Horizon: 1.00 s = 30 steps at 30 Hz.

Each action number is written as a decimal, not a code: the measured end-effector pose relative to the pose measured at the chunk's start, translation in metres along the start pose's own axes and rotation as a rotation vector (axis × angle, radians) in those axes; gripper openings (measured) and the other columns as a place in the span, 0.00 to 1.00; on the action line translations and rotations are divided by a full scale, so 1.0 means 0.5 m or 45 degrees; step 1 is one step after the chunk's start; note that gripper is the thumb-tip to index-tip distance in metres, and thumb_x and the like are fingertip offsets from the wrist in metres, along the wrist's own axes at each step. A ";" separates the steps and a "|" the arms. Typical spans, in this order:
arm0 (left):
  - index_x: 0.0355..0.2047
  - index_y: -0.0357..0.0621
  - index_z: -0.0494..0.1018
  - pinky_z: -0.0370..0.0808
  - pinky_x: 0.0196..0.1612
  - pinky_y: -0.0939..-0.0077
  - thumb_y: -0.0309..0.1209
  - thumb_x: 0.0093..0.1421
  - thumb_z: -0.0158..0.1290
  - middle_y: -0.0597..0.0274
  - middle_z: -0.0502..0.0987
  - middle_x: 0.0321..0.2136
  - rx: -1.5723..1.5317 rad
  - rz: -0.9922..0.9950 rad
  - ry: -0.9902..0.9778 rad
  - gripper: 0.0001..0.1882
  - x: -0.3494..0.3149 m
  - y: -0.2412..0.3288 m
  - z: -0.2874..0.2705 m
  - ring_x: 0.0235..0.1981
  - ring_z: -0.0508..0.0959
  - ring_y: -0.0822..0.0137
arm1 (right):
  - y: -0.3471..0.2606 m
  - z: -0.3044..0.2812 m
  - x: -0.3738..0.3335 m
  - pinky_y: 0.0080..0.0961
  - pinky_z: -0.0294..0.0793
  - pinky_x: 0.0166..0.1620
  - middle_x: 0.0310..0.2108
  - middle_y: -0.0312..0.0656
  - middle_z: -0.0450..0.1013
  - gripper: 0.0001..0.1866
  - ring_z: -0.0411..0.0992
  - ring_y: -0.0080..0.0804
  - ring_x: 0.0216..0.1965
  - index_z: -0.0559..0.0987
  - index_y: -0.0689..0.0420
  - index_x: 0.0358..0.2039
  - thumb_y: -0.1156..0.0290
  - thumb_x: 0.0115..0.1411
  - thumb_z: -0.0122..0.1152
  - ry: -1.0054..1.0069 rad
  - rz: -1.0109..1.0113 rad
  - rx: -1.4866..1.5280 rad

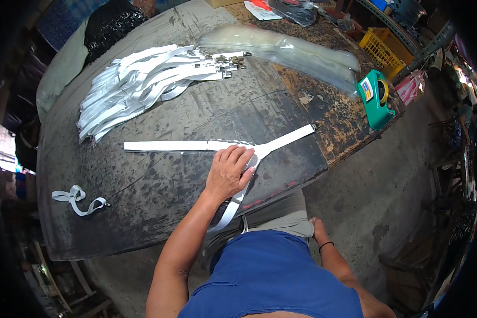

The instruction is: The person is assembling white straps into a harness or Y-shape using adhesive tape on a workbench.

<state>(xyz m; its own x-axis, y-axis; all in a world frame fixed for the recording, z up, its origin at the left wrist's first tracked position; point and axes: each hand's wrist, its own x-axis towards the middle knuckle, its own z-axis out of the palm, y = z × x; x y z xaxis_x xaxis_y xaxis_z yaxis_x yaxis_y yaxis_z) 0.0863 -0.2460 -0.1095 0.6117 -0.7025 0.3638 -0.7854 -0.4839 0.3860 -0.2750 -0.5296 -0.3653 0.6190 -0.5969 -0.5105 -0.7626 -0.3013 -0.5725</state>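
Note:
A pair of white suspenders lies spread in a Y on the dark table, one branch reaching up to the right and ending in a metal clip. Another strap end hangs over the near table edge. My left hand rests on the suspenders just beside where the straps join, fingers lying flat and the thumb apart. Something clear and shiny, like plastic film, shows near its fingertips. Down by my right hip, against the grey trousers, is my right hand; its fingers are mostly hidden.
A heap of white suspenders with metal clips fills the far left. Clear plastic sleeves lie at the back, beside a green tape dispenser at the right edge. A looped white strap sits near left. A yellow crate stands beyond the table.

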 end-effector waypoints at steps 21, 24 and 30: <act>0.58 0.52 0.72 0.63 0.59 0.55 0.44 0.65 0.51 0.54 0.71 0.53 0.116 0.059 0.036 0.23 -0.007 0.002 0.004 0.59 0.67 0.52 | -0.786 -0.287 -0.032 0.32 0.72 0.41 0.29 0.44 0.72 0.07 0.73 0.36 0.35 0.77 0.62 0.31 0.71 0.59 0.63 -0.174 -1.351 0.099; 0.56 0.48 0.73 0.65 0.59 0.55 0.41 0.64 0.52 0.53 0.71 0.53 0.039 0.059 0.200 0.22 -0.013 -0.008 0.010 0.59 0.68 0.51 | -0.841 -0.211 0.043 0.35 0.70 0.48 0.38 0.46 0.73 0.09 0.71 0.43 0.43 0.79 0.60 0.36 0.68 0.59 0.63 -0.150 -1.452 -0.050; 0.51 0.45 0.76 0.65 0.59 0.55 0.37 0.63 0.52 0.51 0.71 0.53 -0.097 -0.038 0.411 0.18 -0.034 -0.014 0.000 0.58 0.70 0.50 | -0.900 -0.156 0.058 0.47 0.63 0.52 0.46 0.44 0.70 0.25 0.65 0.48 0.53 0.79 0.50 0.46 0.54 0.50 0.71 -0.171 -1.307 -0.728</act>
<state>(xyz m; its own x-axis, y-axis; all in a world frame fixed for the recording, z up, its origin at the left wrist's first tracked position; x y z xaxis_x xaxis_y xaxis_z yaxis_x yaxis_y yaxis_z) 0.0814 -0.2305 -0.1185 0.6423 -0.4809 0.5968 -0.7648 -0.4529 0.4581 0.0716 -0.4693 -0.0725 0.9797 0.1909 -0.0618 0.1508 -0.9036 -0.4010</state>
